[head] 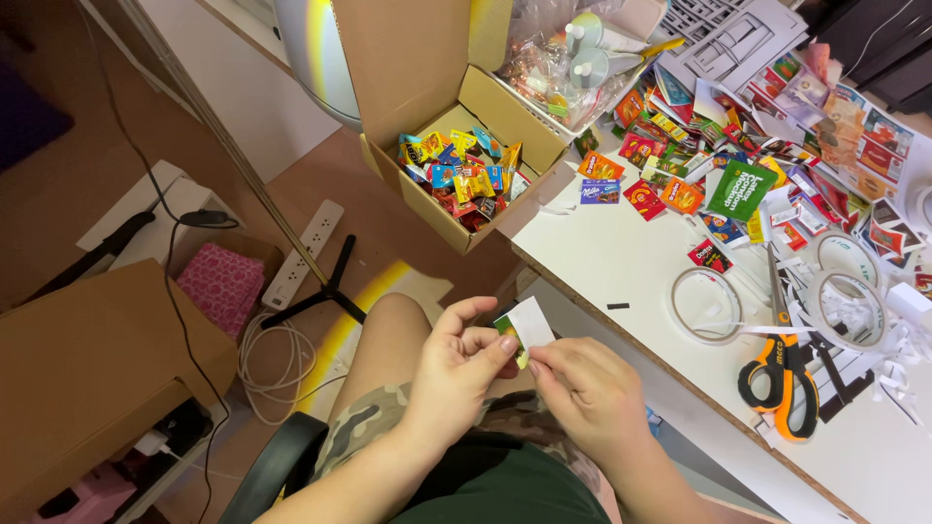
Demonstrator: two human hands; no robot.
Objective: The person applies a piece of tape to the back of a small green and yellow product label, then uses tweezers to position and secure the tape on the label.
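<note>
A small paper piece [525,326], white on its back with a green and yellow printed edge, is pinched between both hands above my lap. My left hand [464,364] grips its left edge with thumb and fingers. My right hand [587,393] holds its lower right corner, fingers curled. An open cardboard box [473,170] full of tiny colourful snack-packet miniatures sits at the white table's corner [621,262], ahead of my hands.
Orange-handled scissors [782,374] and rolls of clear tape [706,304] lie on the table, with several printed cut-outs [738,184] behind. A plastic bag of items [563,58] stands at the back. On the floor: a power strip [303,254], cables, cardboard boxes [87,369].
</note>
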